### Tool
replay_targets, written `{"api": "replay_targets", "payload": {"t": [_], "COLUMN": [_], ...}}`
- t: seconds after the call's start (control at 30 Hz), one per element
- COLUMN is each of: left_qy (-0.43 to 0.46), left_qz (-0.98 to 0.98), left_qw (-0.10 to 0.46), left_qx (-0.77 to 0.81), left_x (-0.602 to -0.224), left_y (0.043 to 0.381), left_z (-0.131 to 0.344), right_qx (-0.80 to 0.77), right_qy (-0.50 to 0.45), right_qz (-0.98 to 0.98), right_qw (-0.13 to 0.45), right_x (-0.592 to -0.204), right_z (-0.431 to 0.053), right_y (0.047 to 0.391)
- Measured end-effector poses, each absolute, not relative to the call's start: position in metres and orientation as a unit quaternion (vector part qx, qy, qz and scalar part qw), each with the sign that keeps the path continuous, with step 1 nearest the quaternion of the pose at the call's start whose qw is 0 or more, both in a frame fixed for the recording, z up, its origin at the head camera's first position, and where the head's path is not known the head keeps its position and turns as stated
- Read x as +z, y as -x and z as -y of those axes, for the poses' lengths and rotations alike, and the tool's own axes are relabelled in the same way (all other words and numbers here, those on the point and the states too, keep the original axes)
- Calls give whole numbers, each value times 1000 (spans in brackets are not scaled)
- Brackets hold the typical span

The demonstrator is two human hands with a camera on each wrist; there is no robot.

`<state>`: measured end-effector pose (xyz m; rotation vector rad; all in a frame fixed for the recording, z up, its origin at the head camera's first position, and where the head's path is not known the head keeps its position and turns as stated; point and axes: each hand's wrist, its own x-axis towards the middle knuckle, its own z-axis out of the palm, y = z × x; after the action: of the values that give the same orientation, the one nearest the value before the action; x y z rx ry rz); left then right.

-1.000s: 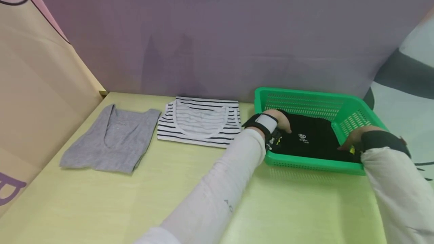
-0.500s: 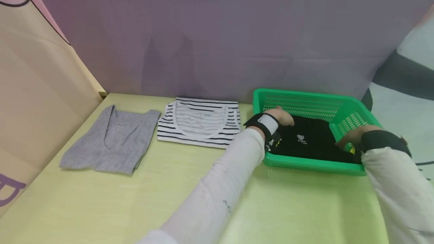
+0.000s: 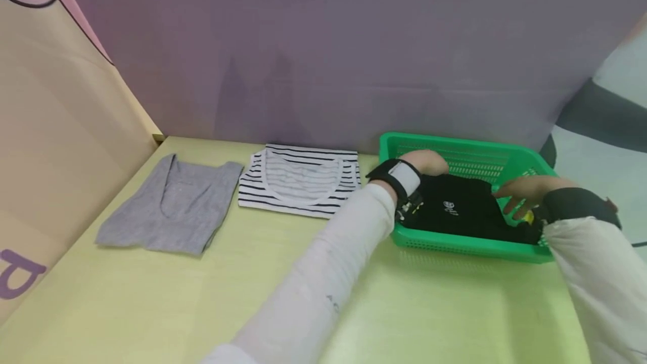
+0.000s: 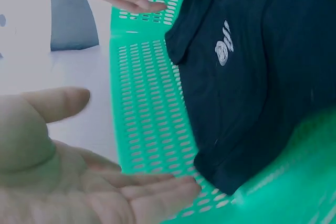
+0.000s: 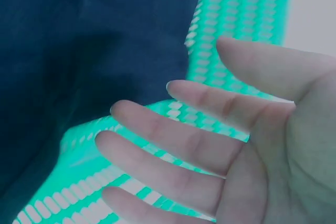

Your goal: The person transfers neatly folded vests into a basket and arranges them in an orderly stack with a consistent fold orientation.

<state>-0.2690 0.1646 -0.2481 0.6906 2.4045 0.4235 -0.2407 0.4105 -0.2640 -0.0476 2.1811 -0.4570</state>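
Observation:
A folded black shirt (image 3: 455,206) with a small white print lies inside the green plastic basket (image 3: 470,243). My left hand (image 3: 425,162) is over the basket's left part, at the shirt's far left corner; the left wrist view shows its fingers extended and holding nothing. At the basket's right end is my right hand (image 3: 528,189), its fingers spread beside the shirt's edge. In the right wrist view the right palm (image 5: 262,156) and straight fingers show, with nothing between them. Dark cloth (image 5: 94,45) lies just beyond those fingertips.
A grey folded shirt (image 3: 177,206) lies at the left of the yellow-green table (image 3: 151,302). Beside the basket lies a striped black-and-white folded top (image 3: 298,181). A purple-grey cloth backdrop (image 3: 323,55) stands behind the table.
My right hand has risen from the shirt's right edge and its fingers have spread. The left hand has shifted toward the basket's far side. The black shirt stays in the basket.

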Motion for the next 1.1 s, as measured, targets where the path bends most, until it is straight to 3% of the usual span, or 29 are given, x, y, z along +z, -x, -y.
{"api": "replay_targets", "payload": {"t": [0.3,0.5,1.1], "left_qy": [-263,-253,-253], "left_qz": [-884,-870,-838], "left_qw": [266,205,118], "left_qx": [279,369,468], "left_x": [-231,-223,-253], "left_y": [264,261,244], "left_z": [-140,-118,-92], "right_qx": [-231,-220,-260], "right_qy": [42,72,96], "right_qz": [-883,-907,-936], "right_qw": [407,352,216], "right_x": [-246,-240,-250], "right_z": [-387,-373,-337], "right_y": [246,245,218]}}
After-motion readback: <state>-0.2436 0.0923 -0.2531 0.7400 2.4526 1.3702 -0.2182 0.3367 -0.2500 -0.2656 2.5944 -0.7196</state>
